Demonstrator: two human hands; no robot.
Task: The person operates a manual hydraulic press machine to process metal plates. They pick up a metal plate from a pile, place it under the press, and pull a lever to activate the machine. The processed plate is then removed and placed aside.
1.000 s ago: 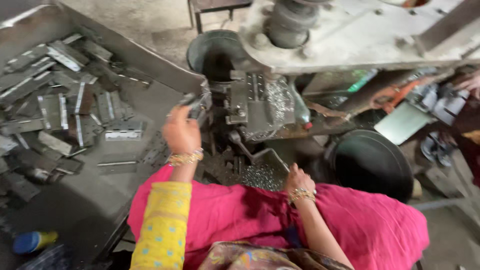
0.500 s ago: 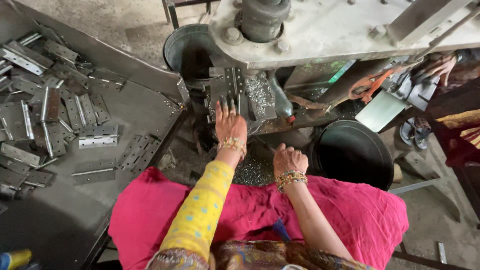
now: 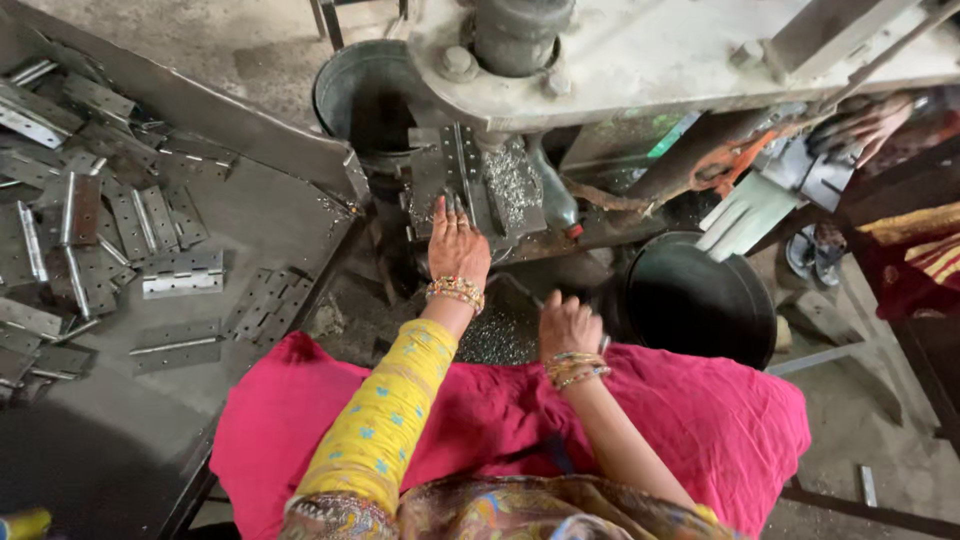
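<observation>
The left hand (image 3: 458, 248) reaches far from the body, palm down and fingers spread, its fingertips resting on the flat grey steel hinge plate (image 3: 452, 180) that lies on the bed of the grey press machine (image 3: 640, 50); the hand is open and grips nothing. The plate's long axis runs near to far, in line with the reaching forearm, and it sits directly beyond the fingertips under the machine's dark round ram (image 3: 522, 35). The right hand (image 3: 568, 325) is nearer the body and a little to the right, loosely curled over the pile of small shiny metal chips (image 3: 492, 340) at the edge of the pink cloth (image 3: 720, 410); whether it holds anything I cannot tell. The left hand is clearly the closer one to the plate. To the left, more grey hinge plates (image 3: 180, 272) lie scattered on the dark metal tray (image 3: 250, 215), well apart from both hands
</observation>
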